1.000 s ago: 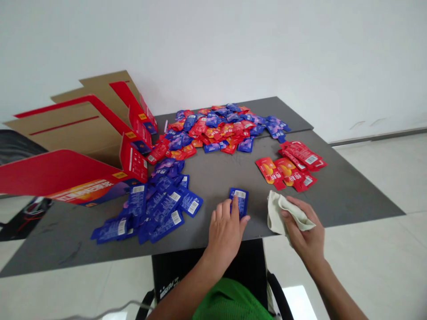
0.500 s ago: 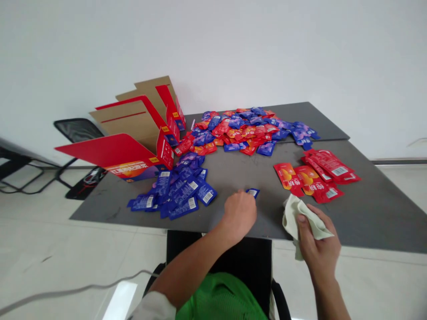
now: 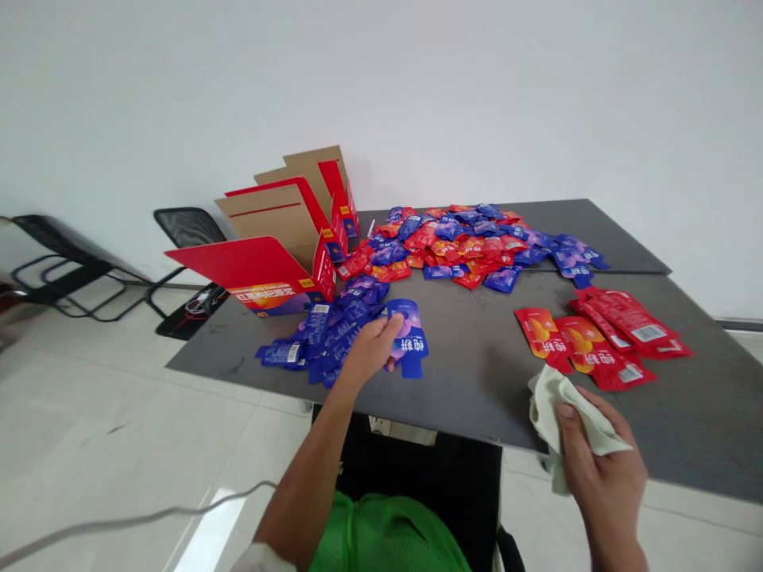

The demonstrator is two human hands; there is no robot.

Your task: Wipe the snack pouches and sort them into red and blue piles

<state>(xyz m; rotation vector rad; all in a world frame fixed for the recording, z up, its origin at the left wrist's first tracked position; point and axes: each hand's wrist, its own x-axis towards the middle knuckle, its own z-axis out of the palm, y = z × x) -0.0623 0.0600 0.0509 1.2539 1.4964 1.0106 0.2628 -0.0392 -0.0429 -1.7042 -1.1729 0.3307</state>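
Observation:
My left hand (image 3: 370, 348) is closed on a blue packet (image 3: 410, 340), its printed front facing up and thumb on top. Just beside that hand lies a heap of blue packets (image 3: 322, 349), most with barcodes up; the hand hides part of it. Over the table's front edge, my right hand (image 3: 602, 453) grips a crumpled pale green cloth (image 3: 557, 413) between thumb and fingers. Beyond the cloth, several red packets with orange fruit pictures (image 3: 581, 343) lie flat, some stacked barcode up (image 3: 632, 318).
Three open red cartons (image 3: 250, 282) stand in a row at the left, flaps up. A mixed pile of red and blue packets (image 3: 458, 238) covers the back of the grey table (image 3: 470, 342). Black chairs (image 3: 189, 226) stand at the left by the wall.
My left hand has moved left toward the blue heap, and a blue packet now shows in it. My right hand keeps hold of the cloth. The view has shifted slightly.

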